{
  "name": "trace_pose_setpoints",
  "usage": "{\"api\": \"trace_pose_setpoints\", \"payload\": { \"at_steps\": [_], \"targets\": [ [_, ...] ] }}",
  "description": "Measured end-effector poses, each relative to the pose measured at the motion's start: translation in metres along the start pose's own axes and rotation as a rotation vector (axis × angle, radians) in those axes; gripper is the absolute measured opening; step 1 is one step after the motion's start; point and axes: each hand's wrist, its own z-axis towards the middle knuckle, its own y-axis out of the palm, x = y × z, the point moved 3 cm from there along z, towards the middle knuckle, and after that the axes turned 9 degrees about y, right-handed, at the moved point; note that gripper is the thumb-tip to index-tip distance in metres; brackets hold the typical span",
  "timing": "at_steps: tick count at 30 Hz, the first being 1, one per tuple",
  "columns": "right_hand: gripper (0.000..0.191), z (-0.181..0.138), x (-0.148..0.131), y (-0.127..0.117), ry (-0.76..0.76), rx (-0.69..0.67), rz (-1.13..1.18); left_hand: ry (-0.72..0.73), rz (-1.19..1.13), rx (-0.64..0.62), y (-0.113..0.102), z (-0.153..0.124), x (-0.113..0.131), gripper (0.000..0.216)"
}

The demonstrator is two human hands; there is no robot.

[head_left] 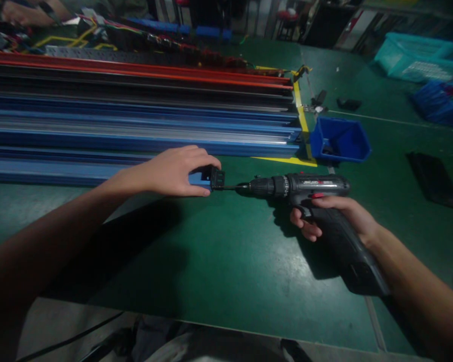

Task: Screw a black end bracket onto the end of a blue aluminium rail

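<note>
We clamp our left hand [166, 173] over the end of the blue rail [60, 173], thumb on the near side and forefinger curled across the far side, beside the black end piece [219, 179]. The rail lies along the near edge of the row of rails [143, 134], its end on the green table [230, 261]; this grip probably keeps the end from twisting or sliding.

Our right hand [340, 213] is closed around the handle of the drill [317, 186], forefinger by the trigger. We hold the drill level — bit [232, 187] pointing left, roughly in line with the rail — presumably so that it meets the end piece squarely. The tip reaches the end piece; whether it sits in a screw, we cannot tell.

The blue bin [351, 152] stands just past the yellow strip [304, 123], likely for easy reach; small dark parts lie inside.
</note>
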Motion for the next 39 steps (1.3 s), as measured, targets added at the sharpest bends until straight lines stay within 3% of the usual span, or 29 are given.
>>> {"api": "trace_pose_setpoints", "payload": {
  "at_steps": [12,39],
  "targets": [
    [0.03,0.0007,0.0006,0.0,0.003,0.011,0.017,-0.018,-0.011,0.001,-0.0005,0.0003,0.0011,0.063],
    [0.038,0.0024,0.0008,0.0031,-0.044,-0.091,0.014,0.004,-0.01,0.003,0.0017,-0.0007,-0.0015,0.063]
  ]
}}
